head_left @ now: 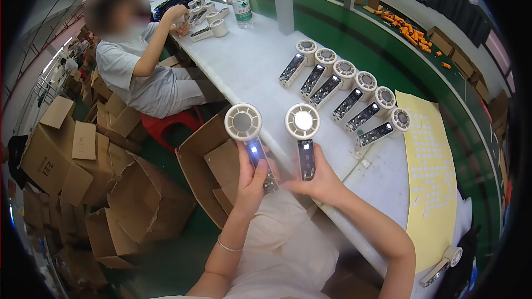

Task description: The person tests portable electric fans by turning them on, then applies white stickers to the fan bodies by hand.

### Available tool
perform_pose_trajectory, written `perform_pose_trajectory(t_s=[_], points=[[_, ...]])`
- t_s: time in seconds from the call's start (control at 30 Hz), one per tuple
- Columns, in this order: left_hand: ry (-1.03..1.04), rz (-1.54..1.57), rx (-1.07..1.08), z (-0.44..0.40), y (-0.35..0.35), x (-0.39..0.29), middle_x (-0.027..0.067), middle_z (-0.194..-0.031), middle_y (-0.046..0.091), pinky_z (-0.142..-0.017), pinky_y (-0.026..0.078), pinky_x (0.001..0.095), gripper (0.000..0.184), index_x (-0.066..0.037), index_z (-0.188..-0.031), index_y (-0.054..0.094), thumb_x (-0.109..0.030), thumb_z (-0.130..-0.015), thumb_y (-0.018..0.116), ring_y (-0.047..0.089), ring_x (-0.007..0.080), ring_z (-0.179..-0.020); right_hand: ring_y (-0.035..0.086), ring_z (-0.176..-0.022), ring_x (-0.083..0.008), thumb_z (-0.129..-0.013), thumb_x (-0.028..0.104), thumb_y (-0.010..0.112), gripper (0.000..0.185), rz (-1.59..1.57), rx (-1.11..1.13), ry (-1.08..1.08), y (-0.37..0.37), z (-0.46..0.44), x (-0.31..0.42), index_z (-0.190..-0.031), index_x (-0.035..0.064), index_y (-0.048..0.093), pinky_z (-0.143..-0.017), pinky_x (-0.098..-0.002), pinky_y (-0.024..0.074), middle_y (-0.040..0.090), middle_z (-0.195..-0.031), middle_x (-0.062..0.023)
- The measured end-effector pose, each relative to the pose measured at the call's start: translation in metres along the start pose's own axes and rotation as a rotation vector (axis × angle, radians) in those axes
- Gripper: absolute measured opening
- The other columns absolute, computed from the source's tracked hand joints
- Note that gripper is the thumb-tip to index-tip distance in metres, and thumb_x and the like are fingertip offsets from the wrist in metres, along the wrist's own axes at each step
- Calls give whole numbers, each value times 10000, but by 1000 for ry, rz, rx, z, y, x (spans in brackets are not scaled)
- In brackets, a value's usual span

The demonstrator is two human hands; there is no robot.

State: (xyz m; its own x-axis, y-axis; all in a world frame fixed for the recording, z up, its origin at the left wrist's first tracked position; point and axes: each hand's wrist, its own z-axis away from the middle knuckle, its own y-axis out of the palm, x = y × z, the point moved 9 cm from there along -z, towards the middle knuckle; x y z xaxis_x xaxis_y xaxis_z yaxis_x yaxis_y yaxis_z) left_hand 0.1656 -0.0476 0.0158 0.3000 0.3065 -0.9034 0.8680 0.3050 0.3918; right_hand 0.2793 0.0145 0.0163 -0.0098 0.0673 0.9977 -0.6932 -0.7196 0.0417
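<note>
My left hand point(252, 182) is closed around the handle of a white handheld fan point(244, 123), whose round grille points up. A bluish light glows on the exposed circuit board in its handle. My right hand point(322, 181) grips a second handheld fan point(302, 122) with a bright white centre and a small lit spot on its board. Both are held side by side above my lap, at the near edge of the white table point(249, 72). Beyond them, several similar fans point(344, 71) lie in a slanting row, boards facing up.
A yellow sheet point(429, 133) with rows of small white pieces lies at right, another fan point(442, 267) near its lower end. A water bottle point(240, 4) stands farther back. A co-worker point(133, 61) sits at left. Open cardboard boxes point(141, 199) fill the floor; a green belt point(371, 36) runs behind.
</note>
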Motion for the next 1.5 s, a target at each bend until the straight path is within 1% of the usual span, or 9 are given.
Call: perform_pose_trajectory(t_s=[0.13,0.23,0.43,0.53,0.67,0.8,0.9,1.2,1.5], points=[[55,-117,13,-2,8,-4,76,-1087,376,-607,487,262,622,-145,-1403,-25,-135,-932,381,517,122,-753,507,-724,-94,-577,138,819,946,17,39,-78,12,5,12,-1271,-20,196,-649,-231,446,478,-927,-55],[84,-151,22,-3,10,-5,77,-1086,377,-598,484,260,630,-148,-1405,-37,-133,-932,381,516,123,-750,505,-722,-97,-663,141,764,840,5,63,-110,13,7,15,-1268,-12,202,-637,-235,444,465,-953,-63],[20,-23,30,1,16,-9,71,-1067,393,-563,469,257,614,-147,-1404,12,-137,-927,398,511,127,-726,485,-675,-99,-910,166,458,475,-312,104,-53,10,5,-2,-1270,12,188,-590,-249,443,429,-1004,-57],[-11,46,13,3,13,-2,70,-1047,411,-539,454,247,586,-137,-1395,68,-155,-923,414,504,124,-701,480,-656,-100,-930,167,412,416,-285,100,-67,7,4,-5,-1255,21,197,-577,-249,447,429,-1001,-48],[-65,115,12,5,7,4,78,-1013,437,-520,438,252,547,-124,-1381,125,-173,-922,417,491,126,-663,484,-696,-131,-934,207,400,262,-417,108,48,4,2,-22,-1137,74,302,-593,-289,449,424,-1012,-59],[-83,180,-38,7,2,5,78,-983,444,-542,441,281,425,-82,-1306,239,-195,-929,399,483,144,-652,476,-683,-143,-936,219,399,245,-480,56,62,1,0,-24,-1127,89,319,-587,-283,441,433,-961,-56],[-155,288,21,8,-3,16,53,-1030,439,-568,432,278,491,-117,-1363,175,-204,-928,386,495,142,-669,477,-682,-148,-937,230,398,226,-493,75,110,-1,-2,-33,-1101,85,341,-585,-289,441,426,-979,-52],[-179,338,71,8,-8,17,56,-986,455,-563,426,295,343,-83,-1222,322,-270,-937,359,487,151,-645,469,-687,-156,-953,298,329,246,-585,63,92,-1,-2,-33,-1080,90,359,-592,-297,439,432,-1010,-50],[-151,255,-59,6,-9,8,96,-726,468,-515,414,270,300,-30,-1087,369,-293,-946,339,457,146,-569,467,-686,-155,-943,286,366,240,-585,58,118,-1,1,-31,-1098,103,359,-586,-297,434,437,-1015,-46]])
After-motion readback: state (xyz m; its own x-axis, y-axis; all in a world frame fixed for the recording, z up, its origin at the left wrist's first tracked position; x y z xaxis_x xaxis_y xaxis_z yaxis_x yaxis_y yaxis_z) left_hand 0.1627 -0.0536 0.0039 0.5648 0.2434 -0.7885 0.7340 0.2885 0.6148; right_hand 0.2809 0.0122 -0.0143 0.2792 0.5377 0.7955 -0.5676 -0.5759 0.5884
